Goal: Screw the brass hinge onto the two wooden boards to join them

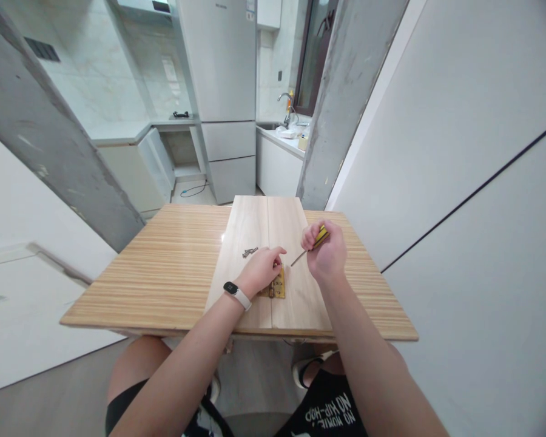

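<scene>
- On the boards (pixel 255 224), your left hand (pixel 261 270) lies flat, fingers loosely spread, covering the brass hinge (pixel 277 286).
- At its 3 o'clock, your right hand (pixel 325 252) grips the screwdriver (pixel 310 247); screws (pixel 250 251) at 11 o'clock.

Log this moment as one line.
left hand: pressing brass hinge | right hand: gripping yellow-handled screwdriver | loose screws on pale wooden boards

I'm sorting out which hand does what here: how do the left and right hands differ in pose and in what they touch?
The left hand lies palm down on the brass hinge, fingers spread; the right hand is closed in a fist grip round a yellow-handled screwdriver. The left wrist wears a watch band; the right wrist is bare. Both are over the pale boards.
</scene>
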Demonstrator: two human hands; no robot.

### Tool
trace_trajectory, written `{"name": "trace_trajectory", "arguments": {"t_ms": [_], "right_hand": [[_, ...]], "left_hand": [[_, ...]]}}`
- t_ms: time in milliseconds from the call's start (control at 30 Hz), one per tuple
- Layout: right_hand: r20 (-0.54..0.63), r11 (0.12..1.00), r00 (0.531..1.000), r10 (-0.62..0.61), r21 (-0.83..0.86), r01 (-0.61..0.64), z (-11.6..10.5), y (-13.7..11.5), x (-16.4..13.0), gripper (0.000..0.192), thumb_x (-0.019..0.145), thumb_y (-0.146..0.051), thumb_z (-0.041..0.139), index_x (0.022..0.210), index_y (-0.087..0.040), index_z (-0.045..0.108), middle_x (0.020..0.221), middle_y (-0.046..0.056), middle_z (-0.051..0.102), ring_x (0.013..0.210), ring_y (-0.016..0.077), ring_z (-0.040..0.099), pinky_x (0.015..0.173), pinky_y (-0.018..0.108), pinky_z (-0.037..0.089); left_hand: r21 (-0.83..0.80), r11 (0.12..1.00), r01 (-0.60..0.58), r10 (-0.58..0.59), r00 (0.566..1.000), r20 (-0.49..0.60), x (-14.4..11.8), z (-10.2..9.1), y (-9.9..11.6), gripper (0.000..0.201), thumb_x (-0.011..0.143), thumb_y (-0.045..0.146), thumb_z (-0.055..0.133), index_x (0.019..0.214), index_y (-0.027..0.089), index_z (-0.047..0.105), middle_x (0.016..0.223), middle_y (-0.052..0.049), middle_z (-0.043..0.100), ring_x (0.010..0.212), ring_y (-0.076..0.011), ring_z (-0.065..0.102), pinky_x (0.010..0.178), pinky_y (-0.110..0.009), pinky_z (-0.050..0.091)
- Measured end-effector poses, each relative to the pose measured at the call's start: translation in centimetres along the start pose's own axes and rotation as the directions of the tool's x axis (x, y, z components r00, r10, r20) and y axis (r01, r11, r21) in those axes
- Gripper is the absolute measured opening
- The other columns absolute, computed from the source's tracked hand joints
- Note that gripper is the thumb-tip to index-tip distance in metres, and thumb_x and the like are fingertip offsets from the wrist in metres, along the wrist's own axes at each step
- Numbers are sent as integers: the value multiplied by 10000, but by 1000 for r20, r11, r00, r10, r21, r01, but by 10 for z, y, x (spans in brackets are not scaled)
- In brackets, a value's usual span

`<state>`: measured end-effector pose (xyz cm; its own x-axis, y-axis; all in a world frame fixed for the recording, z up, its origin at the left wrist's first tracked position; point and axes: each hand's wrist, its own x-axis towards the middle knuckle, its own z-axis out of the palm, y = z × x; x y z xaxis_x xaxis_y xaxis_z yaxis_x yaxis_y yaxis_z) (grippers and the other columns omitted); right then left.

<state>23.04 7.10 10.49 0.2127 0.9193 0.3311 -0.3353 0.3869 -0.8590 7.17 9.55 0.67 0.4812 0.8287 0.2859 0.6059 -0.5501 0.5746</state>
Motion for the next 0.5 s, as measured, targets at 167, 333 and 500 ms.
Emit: {"name": "trace_trajectory", "arguments": {"t_ms": [167,333,500], "right_hand": [[26,999,999,35,30,-36,9,23,8,405,925,-468,453,589,-252,390,523,-41,341,465,127,308,463,265,275],[57,993,997,50,100,-56,9,35,12,387,923,-403,461,573,-243,418,506,-41,345,462,124,301,464,267,260],[101,989,994,41,139,-55,7,42,12,388,929,-392,491,578,-236,437,505,-39,368,457,117,319,465,275,249]], "left_hand": [[14,1000,3,-3,1000,-3,-1,-2,1,417,887,91,651,1285,214,687,946,-38,775,950,-234,689,889,-355,528],[24,1000,8,-8,1000,-1,0,-3,1,438,881,86,654,1301,209,680,947,-38,779,946,-234,689,891,-352,528],[28,1000,12,-12,1000,1,1,-3,0,467,885,86,656,1334,212,663,950,-35,777,960,-231,693,896,-343,528]]}}
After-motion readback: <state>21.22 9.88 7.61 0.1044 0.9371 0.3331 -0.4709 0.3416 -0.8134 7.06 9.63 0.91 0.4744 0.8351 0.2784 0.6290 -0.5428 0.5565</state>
